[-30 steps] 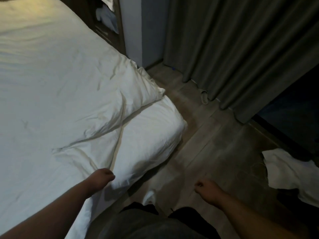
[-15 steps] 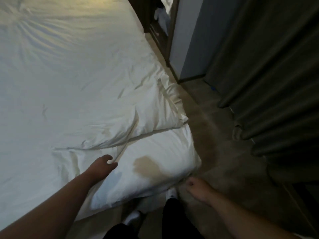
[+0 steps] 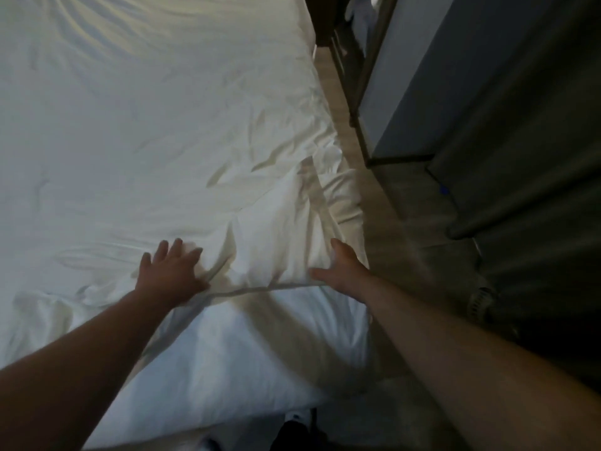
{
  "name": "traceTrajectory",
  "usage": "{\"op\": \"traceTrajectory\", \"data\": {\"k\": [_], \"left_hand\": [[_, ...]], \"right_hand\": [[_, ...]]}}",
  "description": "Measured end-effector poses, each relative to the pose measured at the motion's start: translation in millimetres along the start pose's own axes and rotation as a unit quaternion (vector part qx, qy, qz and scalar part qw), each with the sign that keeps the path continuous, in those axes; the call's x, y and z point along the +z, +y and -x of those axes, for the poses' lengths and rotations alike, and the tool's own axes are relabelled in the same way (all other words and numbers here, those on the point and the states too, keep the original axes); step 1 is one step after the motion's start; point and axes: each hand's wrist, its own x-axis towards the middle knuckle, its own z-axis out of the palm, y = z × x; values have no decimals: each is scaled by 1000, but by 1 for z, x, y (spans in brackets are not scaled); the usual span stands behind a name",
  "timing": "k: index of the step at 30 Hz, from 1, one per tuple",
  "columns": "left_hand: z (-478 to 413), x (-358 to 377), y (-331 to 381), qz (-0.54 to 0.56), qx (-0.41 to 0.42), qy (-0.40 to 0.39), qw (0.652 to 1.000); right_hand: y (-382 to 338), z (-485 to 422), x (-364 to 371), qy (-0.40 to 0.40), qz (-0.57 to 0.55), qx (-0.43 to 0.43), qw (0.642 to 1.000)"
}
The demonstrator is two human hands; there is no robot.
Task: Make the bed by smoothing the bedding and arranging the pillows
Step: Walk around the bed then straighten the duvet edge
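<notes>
A white duvet (image 3: 156, 141) covers most of the bed, creased near its lower right corner (image 3: 292, 222). Below its hem the mattress in a white sheet (image 3: 247, 353) shows bare. My left hand (image 3: 170, 273) lies flat on the duvet just above the hem, fingers spread. My right hand (image 3: 341, 271) rests against the duvet's corner at the bed's right edge, thumb stretched left along the hem and fingers straight. No pillow is in view.
A strip of wooden floor (image 3: 400, 229) runs along the bed's right side. Beyond it hang dark curtains (image 3: 536, 157) beside a grey wall panel (image 3: 406, 76). A slipper (image 3: 481, 301) lies by the curtain. My feet (image 3: 292, 421) stand at the bed's foot.
My left hand has slid up from the hem and flattened on the duvet. My right hand has risen from beside the mattress corner onto the duvet's corner. The view has swung left over the bed.
</notes>
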Motion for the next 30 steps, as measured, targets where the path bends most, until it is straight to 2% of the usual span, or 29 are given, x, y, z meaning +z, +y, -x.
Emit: {"op": "traceTrajectory", "data": {"k": [2, 5, 9, 12, 17, 19, 23, 25, 30], "left_hand": [[-8, 7, 3, 59, 22, 7, 998], [6, 11, 26, 194, 40, -51, 979], [54, 10, 68, 301, 41, -56, 951], [92, 8, 107, 364, 67, -85, 925], [153, 8, 167, 496, 97, -106, 856], [177, 5, 186, 543, 105, -110, 826], [220, -2, 214, 593, 132, -85, 790], [237, -3, 223, 585, 148, -94, 792], [269, 9, 242, 511, 161, -133, 834]], "right_hand": [[-4, -16, -3, -9, -39, -5, 999], [-7, -26, -5, -45, -123, -6, 991], [0, -12, -10, -78, -257, 49, 962], [12, 11, -13, -146, -252, 87, 953], [44, 67, -21, -70, -297, 134, 943], [61, 91, -24, -2, -338, 125, 933], [88, 144, -33, 127, -360, 87, 920], [97, 168, -39, 166, -340, 75, 923], [111, 207, -60, 185, -276, 56, 942]]}}
